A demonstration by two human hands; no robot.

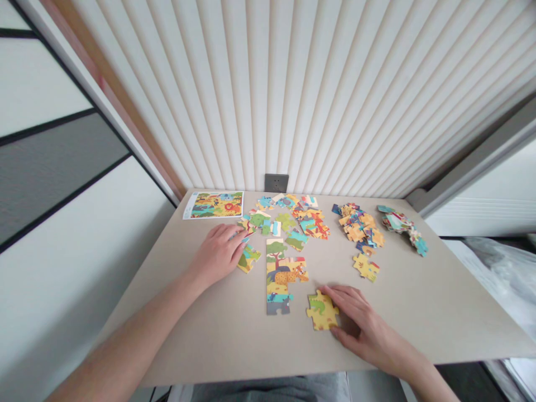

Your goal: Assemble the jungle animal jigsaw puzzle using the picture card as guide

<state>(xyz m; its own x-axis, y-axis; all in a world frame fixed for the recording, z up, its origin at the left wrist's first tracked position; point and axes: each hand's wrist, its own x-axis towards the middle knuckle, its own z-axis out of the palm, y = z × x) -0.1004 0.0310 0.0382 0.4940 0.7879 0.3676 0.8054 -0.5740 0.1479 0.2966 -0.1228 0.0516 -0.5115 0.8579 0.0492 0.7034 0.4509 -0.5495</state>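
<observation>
My right hand (pixel 355 321) rests on the table with its fingers on the edge of a yellow puzzle piece with a green crocodile (pixel 321 311). Just left of that piece stands a joined column of puzzle pieces (pixel 280 276) with a tree and a leopard. My left hand (pixel 220 251) lies palm down with its fingertips on a small piece (pixel 246 239) at the edge of the loose pile; a green and yellow piece (pixel 248 259) lies beside its fingers.
A beige table (pixel 209 335) stands against a ribbed white wall. A reference picture card (pixel 214 205) lies at the back left. Loose piece piles sit at the back middle (pixel 301 218), right (pixel 360 226) and far right (pixel 402 223). A single yellow piece (pixel 366 267) lies apart. A wall socket (pixel 276 182) is behind.
</observation>
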